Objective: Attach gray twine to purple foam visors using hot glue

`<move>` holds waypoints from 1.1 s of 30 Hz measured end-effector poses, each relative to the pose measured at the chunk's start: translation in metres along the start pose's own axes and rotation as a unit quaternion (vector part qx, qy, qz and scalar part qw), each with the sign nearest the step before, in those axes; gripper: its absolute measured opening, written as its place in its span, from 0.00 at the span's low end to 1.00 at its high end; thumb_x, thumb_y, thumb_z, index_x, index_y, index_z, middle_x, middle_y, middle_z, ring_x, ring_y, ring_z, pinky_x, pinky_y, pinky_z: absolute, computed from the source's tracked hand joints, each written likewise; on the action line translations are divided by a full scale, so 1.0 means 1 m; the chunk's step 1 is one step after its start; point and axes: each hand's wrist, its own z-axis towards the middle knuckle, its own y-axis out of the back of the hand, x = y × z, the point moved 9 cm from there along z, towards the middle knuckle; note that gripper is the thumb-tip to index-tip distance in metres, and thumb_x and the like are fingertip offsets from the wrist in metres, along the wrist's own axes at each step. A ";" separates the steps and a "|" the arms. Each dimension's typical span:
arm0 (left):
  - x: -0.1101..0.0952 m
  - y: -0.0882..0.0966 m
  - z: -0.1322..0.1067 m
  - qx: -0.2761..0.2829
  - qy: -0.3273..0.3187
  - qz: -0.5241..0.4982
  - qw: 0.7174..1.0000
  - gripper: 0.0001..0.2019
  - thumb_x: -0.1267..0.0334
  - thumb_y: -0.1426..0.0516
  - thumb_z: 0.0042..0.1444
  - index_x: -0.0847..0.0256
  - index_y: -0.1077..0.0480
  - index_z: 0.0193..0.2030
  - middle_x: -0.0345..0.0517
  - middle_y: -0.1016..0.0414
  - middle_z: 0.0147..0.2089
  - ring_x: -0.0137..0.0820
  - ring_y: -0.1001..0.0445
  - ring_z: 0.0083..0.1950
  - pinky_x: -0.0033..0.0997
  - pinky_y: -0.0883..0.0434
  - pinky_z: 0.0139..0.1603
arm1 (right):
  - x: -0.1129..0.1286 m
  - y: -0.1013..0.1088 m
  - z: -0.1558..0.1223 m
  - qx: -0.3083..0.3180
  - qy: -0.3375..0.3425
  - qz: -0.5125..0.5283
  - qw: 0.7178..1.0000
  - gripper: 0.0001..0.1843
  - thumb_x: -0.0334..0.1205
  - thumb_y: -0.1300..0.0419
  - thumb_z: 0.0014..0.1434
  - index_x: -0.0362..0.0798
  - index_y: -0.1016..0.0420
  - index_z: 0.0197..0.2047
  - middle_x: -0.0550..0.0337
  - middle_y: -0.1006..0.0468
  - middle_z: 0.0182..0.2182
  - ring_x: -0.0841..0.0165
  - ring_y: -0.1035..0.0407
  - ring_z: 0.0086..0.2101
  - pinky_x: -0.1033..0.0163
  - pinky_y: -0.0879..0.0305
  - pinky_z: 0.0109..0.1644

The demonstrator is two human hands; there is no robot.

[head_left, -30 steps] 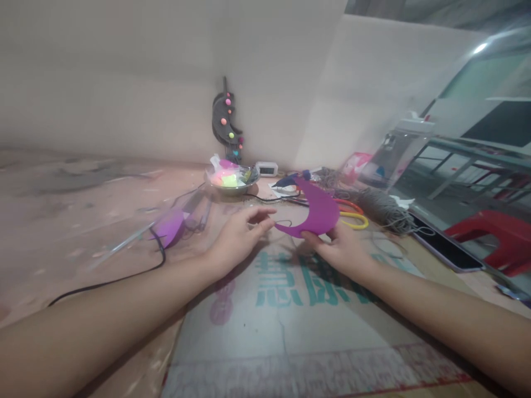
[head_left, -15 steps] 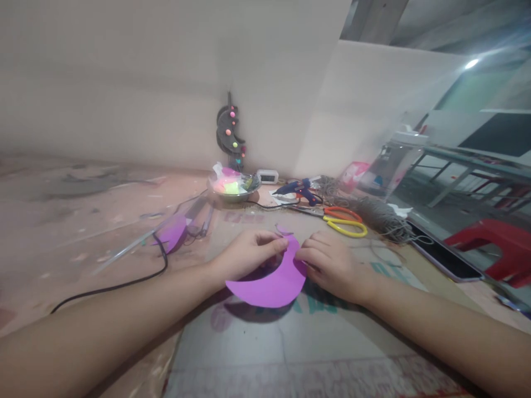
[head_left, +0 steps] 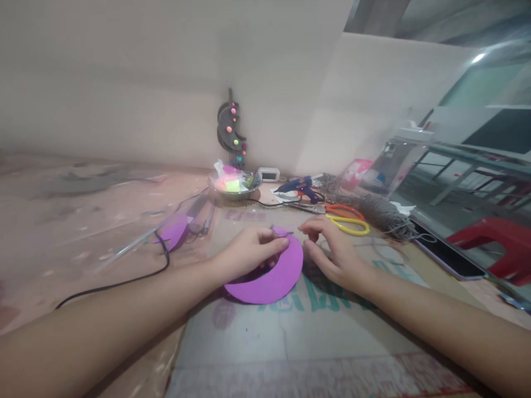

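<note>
The left hand (head_left: 249,250) pinches 1 purple moon (head_left: 281,280), slanting toward the far edge of the cardboard (head_left: 232,351); the right hand (head_left: 335,253), empty, fingers apart, is just beside its round side.

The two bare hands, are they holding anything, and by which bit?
The left hand pinches the flat purple crescent-shaped sheet near its far end; the right hand holds nothing.

The left hand (head_left: 254,251), right hand (head_left: 336,251) and both forearms (head_left: 153,309) are bare.
</note>
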 end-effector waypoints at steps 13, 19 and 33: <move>0.000 -0.004 -0.003 0.005 -0.003 0.029 1.000 0.19 0.46 0.44 0.57 0.63 0.32 0.28 0.36 0.33 0.21 0.23 0.38 0.21 0.24 0.43 0.23 | -0.028 -0.040 -0.009 0.126 -0.265 0.242 0.925 0.11 0.43 0.39 0.58 0.47 0.27 0.42 0.60 0.27 0.30 0.69 0.33 0.30 0.64 0.34 0.33; -0.001 -0.005 -0.001 0.024 -0.008 -0.018 1.000 0.16 0.50 0.43 0.57 0.62 0.30 0.32 0.35 0.34 0.23 0.22 0.38 0.22 0.22 0.42 0.23 | -0.038 -0.035 -0.010 0.105 -0.275 0.203 0.934 0.11 0.45 0.41 0.60 0.47 0.32 0.31 0.63 0.30 0.27 0.71 0.36 0.29 0.66 0.38 0.32; 0.003 0.001 -0.001 -0.019 0.020 0.014 1.000 0.13 0.53 0.43 0.56 0.61 0.34 0.30 0.35 0.33 0.22 0.22 0.38 0.21 0.22 0.42 0.22 | -0.034 0.000 -0.003 -0.030 -0.210 0.173 0.962 0.15 0.49 0.47 0.65 0.49 0.39 0.31 0.65 0.36 0.26 0.71 0.40 0.26 0.65 0.40 0.30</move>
